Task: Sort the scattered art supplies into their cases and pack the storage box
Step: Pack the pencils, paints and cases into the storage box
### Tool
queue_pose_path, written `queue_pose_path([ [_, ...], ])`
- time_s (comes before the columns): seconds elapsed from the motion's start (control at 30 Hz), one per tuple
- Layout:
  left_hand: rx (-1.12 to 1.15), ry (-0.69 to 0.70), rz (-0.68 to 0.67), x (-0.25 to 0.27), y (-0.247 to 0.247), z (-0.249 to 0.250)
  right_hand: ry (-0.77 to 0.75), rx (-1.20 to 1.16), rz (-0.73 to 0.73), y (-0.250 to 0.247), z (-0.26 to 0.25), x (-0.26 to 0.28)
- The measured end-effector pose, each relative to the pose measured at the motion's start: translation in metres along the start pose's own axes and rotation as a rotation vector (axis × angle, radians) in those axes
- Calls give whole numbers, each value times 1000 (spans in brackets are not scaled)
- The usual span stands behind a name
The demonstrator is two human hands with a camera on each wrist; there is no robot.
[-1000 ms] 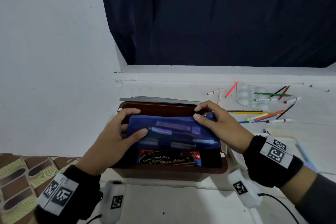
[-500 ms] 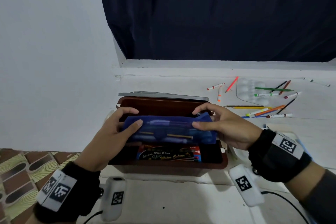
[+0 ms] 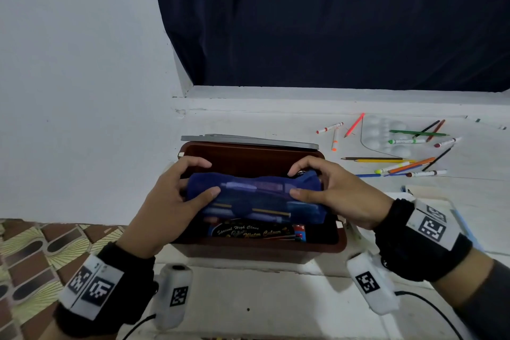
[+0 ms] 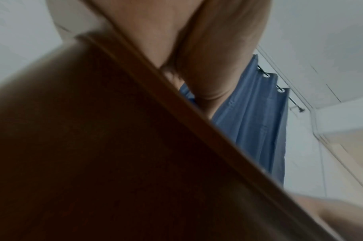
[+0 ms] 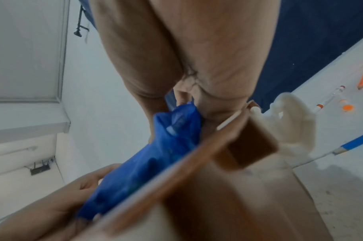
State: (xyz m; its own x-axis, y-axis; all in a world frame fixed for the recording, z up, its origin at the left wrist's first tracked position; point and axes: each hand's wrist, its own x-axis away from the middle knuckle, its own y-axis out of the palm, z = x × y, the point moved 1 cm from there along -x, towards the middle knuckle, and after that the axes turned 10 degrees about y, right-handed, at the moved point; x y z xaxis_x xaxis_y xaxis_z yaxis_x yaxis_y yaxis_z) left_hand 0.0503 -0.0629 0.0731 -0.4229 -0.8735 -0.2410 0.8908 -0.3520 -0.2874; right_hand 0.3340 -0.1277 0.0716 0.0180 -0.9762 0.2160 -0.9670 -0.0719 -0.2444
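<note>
A blue mesh pencil case [image 3: 256, 197] with pens showing through it lies across the top of the open brown storage box [image 3: 276, 252]. My left hand [image 3: 176, 199] grips its left end, thumb on top and fingers behind. My right hand [image 3: 328, 190] grips the right end the same way; the right wrist view shows the blue case [image 5: 155, 154] bunched under my fingers at the box rim [image 5: 197, 154]. A watercolour box [image 3: 254, 232] lies inside the storage box under the case. In the left wrist view the brown box wall [image 4: 114, 146] fills most of the picture.
Several loose markers and coloured pencils [image 3: 400, 165] lie scattered on the white surface to the right, around a clear paint palette [image 3: 386, 135]. The grey lid [image 3: 248, 141] stands behind the box. A white wall is at the left, a dark curtain [image 3: 331, 22] behind.
Both hands have turned and lowered the blue case toward the box, rolling its far edge up; the grips at both ends stay the same.
</note>
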Motion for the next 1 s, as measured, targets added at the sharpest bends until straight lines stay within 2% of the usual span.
queue_pose_path([
  [0.1, -276, 107, -39, 2, -3, -2, -56, 140, 19, -2, 1, -2],
  [0.23, -541, 205, -40, 6, -9, 4, -3, 232, 25, -2, 2, -6],
  [0.4, -779, 193, -255, 4, -11, -2, 61, 490, -32, 1, -4, -13],
  [0.5, -817, 159, -433, 1, -5, -2, 77, 685, -38, 6, -10, -14],
  [0.57, -794, 171, -486, 0, -3, -2, 98, 778, -44, 10, -14, -11],
  [0.63, -786, 193, -503, -2, -3, -1, 85, 858, -38, 13, -14, -9],
  [0.73, -808, 235, -516, -2, -2, -3, -17, 933, 6, 21, -8, -6],
  [0.87, -807, 288, -424, 4, 0, -5, -211, 1032, 78, 20, -2, 6],
  [1.0, -929, 193, -566, 13, 6, -9, -171, 1212, -109, 21, 10, 12],
])
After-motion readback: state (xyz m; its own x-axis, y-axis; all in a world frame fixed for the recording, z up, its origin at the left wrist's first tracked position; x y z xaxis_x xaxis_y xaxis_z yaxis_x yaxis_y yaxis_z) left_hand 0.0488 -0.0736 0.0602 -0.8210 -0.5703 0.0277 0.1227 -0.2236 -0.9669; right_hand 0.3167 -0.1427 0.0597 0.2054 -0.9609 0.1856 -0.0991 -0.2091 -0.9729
